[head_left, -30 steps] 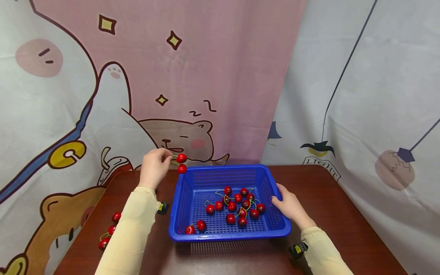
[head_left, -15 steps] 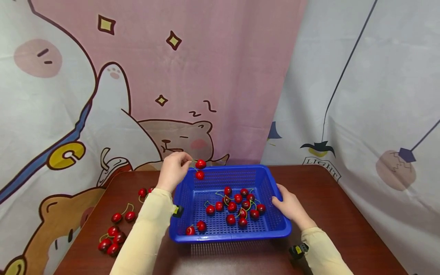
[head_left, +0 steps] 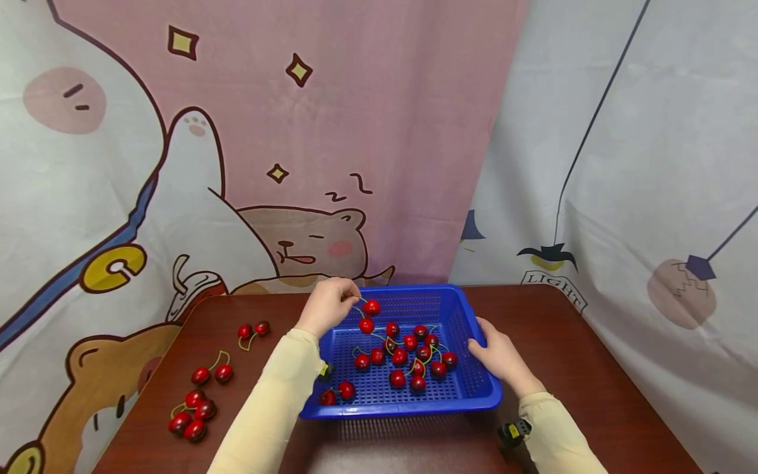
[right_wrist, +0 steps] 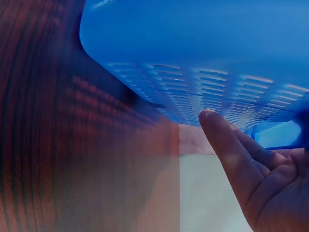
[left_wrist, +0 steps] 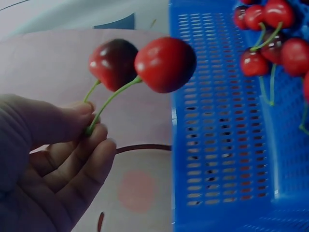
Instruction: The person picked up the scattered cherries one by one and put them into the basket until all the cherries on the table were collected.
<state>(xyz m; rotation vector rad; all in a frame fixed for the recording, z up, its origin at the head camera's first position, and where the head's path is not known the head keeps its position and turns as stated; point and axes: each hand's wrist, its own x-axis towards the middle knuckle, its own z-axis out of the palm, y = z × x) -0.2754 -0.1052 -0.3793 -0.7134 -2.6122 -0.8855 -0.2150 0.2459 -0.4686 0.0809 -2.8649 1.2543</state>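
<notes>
Between thumb and fingertips, my left hand point(head_left: 328, 306) pinches the joined green stems of a pair of cherries point(left_wrist: 165, 65). Both red fruits hang free over the back left part of a blue plastic basket point(head_left: 403, 409). In the left wrist view the pinch is plain, with the basket wall to its right. My right hand point(head_left: 500, 352) holds the basket's right rim, thumb over the edge. Seen from the right wrist, its fingers point(right_wrist: 224, 140) lie against the slotted outer wall. Inside the basket several cherries point(head_left: 399, 356) lie, mostly towards the middle and right.
On the brown table point(head_left: 568, 368), left of the basket, lie more stemmed cherries point(head_left: 195, 399), some in pairs and some bunched. A printed curtain point(head_left: 379, 131) hangs behind the table. Each wrist wears a small black camera point(head_left: 514, 431).
My left hand has moved right and a little down, bringing the cherry pair from beside the basket's back left corner to over its inside. The right hand stays on the rim.
</notes>
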